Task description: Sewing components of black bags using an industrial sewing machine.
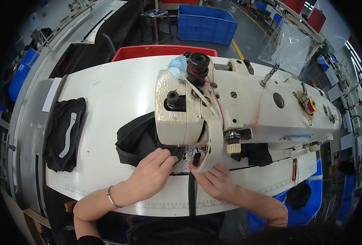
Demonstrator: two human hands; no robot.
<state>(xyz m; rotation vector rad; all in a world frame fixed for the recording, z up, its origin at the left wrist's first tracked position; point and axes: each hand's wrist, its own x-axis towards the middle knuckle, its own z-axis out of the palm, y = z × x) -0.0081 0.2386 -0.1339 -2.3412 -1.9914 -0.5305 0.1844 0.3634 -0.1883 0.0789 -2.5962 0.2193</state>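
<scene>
A white sewing machine (270, 110) fills the middle and right, its needle area low at the centre. Left of the needle, black fabric (134, 141) lies bunched on the table, partly hidden behind the machine head. My left hand (150, 175) is closed, thumb and fingers pinching the fabric's near edge. A narrow black strip (192, 196) runs from beside the needle down over the table's front edge. My right hand (215, 181) is closed on this strip just below the presser foot, partly behind a curved white guard (214, 143).
A folded black fabric piece with a pale curved strip (68, 134) lies at the left of the white table (107, 90). More black fabric (258, 154) sits under the machine arm. Red-handled snips (294, 169) lie at right. Red (132, 51) and blue (205, 24) bins stand beyond.
</scene>
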